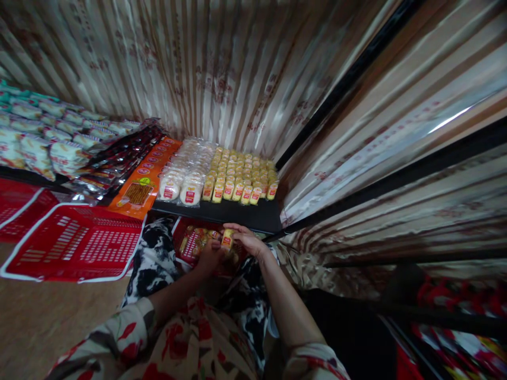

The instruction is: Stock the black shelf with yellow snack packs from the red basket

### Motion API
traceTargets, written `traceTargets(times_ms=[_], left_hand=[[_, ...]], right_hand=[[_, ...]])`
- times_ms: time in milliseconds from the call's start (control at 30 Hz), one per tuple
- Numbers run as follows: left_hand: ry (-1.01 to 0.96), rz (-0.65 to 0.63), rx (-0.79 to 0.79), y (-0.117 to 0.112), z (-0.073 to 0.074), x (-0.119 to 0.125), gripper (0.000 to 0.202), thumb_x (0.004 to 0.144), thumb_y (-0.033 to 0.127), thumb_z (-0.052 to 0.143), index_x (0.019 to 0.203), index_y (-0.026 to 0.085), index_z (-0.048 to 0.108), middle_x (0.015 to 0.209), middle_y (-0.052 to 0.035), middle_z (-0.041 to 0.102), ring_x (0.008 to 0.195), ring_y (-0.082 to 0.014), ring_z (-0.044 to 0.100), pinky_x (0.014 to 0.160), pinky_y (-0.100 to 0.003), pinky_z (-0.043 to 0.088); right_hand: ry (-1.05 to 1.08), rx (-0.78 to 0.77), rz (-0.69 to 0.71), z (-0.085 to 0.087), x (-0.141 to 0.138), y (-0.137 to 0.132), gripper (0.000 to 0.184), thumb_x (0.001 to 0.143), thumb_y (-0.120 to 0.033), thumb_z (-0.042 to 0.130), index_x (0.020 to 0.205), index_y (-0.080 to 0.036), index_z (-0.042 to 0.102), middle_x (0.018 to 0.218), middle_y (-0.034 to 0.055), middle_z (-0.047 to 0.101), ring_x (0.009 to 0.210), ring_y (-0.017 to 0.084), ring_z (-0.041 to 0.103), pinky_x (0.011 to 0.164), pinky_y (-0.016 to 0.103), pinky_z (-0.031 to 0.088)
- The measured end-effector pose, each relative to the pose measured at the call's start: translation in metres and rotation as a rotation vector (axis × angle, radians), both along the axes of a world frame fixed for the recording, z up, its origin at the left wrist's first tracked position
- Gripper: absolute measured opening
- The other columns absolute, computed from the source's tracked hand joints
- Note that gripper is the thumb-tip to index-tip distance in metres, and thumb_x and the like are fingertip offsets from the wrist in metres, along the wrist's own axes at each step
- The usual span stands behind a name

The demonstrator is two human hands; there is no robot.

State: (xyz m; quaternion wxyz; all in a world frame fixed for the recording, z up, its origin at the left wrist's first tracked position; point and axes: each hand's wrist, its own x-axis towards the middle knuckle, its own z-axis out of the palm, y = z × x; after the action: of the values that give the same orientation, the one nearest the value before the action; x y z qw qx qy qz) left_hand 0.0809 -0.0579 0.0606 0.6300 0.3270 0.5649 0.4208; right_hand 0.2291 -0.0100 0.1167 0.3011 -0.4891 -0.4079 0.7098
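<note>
Between my hands is a small yellow packaged snack cake (227,239) with a red label, held upright over a red basket (177,228). My left hand (209,256) is closed, its fingertips gripping the lower left side of the pack. From the other side, my right hand (249,241) pinches the pack, with the index finger along its top. More small wrapped packs (194,240) lie in the basket between my knees. On the black shelf (222,214) just beyond stand rows of matching yellow packs (240,179).
White round packaged cakes (184,174) and an orange snack bag (144,177) stand left of the yellow rows. Farther left are dark foil packs (119,155) and white bags (43,129). A red basket (106,243) sits below. Black poles (340,89) slant before the curtain (222,68).
</note>
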Motion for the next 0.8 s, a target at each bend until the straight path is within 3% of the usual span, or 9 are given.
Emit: traceTargets(times_ms=[267, 433, 600, 700, 800], left_hand=[[-0.244, 0.014, -0.090, 0.013, 0.027, 0.000, 0.032, 0.071, 0.023, 0.068, 0.096, 0.017, 0.049, 0.076, -0.0013, 0.063, 0.063, -0.0138, 0.065, 0.059, -0.025, 0.051], [-0.166, 0.041, -0.007, 0.030, 0.042, 0.002, 0.031, 0.070, 0.019, 0.068, 0.097, 0.016, 0.051, 0.075, 0.0009, 0.061, 0.059, -0.0081, 0.060, 0.056, -0.019, 0.048], [0.030, 0.003, 0.134, 0.049, 0.049, 0.003, 0.029, 0.072, 0.017, 0.061, 0.100, 0.016, 0.056, 0.077, 0.0004, 0.062, 0.058, -0.0079, 0.056, 0.054, -0.018, 0.045], [0.209, -0.109, 0.263, 0.058, 0.057, 0.002, 0.030, 0.072, 0.014, 0.057, 0.101, 0.018, 0.059, 0.080, -0.0003, 0.064, 0.065, -0.0109, 0.059, 0.062, -0.021, 0.047], [0.404, -0.255, 0.396, 0.064, 0.069, 0.004, 0.032, 0.071, 0.013, 0.056, 0.102, 0.020, 0.062, 0.090, -0.0022, 0.066, 0.079, -0.0148, 0.061, 0.075, -0.027, 0.047]], right_hand=[[0.140, 0.025, -0.239, 0.001, 0.006, -0.002, 0.059, 0.058, -0.015, 0.063, 0.116, -0.026, 0.054, 0.100, 0.0013, 0.067, 0.094, 0.016, 0.062, 0.084, 0.031, 0.047], [0.141, 0.102, -0.364, 0.002, 0.002, -0.012, 0.052, 0.059, -0.018, 0.063, 0.110, -0.025, 0.054, 0.108, 0.0022, 0.064, 0.096, 0.017, 0.061, 0.084, 0.030, 0.048], [-0.064, 0.243, -0.338, -0.004, 0.003, -0.019, 0.038, 0.066, -0.028, 0.062, 0.102, -0.023, 0.051, 0.106, 0.0049, 0.064, 0.094, 0.020, 0.061, 0.084, 0.033, 0.048], [-0.258, 0.363, -0.238, -0.004, 0.007, -0.020, 0.029, 0.071, -0.035, 0.062, 0.094, -0.021, 0.053, 0.096, 0.0041, 0.064, 0.090, 0.019, 0.060, 0.083, 0.033, 0.047], [-0.594, 0.572, -0.145, 0.004, 0.009, -0.019, 0.027, 0.072, -0.035, 0.064, 0.094, -0.021, 0.057, 0.093, 0.0038, 0.064, 0.088, 0.020, 0.057, 0.082, 0.034, 0.045]])
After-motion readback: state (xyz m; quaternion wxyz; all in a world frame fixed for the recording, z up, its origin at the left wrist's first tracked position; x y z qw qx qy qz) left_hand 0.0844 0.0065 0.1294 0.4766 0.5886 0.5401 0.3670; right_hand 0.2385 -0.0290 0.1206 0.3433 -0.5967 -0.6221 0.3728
